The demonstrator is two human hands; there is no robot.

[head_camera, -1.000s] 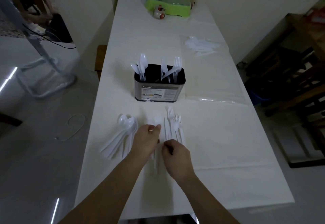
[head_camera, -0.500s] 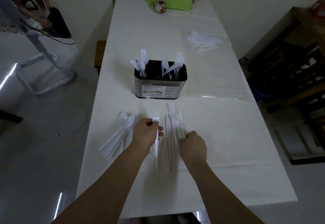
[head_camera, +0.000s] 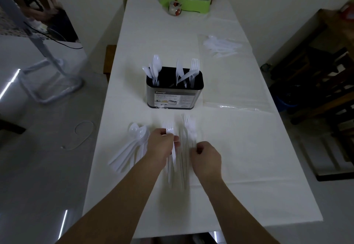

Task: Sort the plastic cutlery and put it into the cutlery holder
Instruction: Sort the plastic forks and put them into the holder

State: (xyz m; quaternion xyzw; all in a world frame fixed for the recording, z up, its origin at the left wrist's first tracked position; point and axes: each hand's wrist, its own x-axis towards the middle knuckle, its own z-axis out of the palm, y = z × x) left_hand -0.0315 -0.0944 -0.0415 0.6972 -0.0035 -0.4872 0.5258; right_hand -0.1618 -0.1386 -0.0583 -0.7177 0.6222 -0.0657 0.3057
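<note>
White-covered table (head_camera: 239,147), dim light. Far left of the near cluster: pile of white plastic spoons (head_camera: 132,147) lying flat, bowls pointing away, just beside the left hand. Left hand (head_camera: 161,146) grips a white fork (head_camera: 171,140) by the neck, fingers curled round it, tines poking out past the thumb, handle running back toward the person. Right of it, a loose row of forks and other white cutlery (head_camera: 188,134) lies flat on the table, blurred. Right hand (head_camera: 206,157) sits at the near end of that row, fingers curled in; cannot tell whether it pinches a piece. Hands are apart, close side by side. Beyond them, centre: cutlery holder (head_camera: 173,98), upright, spoons in its left compartment, knives and forks on the right. Far right: another heap of white cutlery (head_camera: 222,46) on clear plastic. Back edge: green tray (head_camera: 191,2).
</note>
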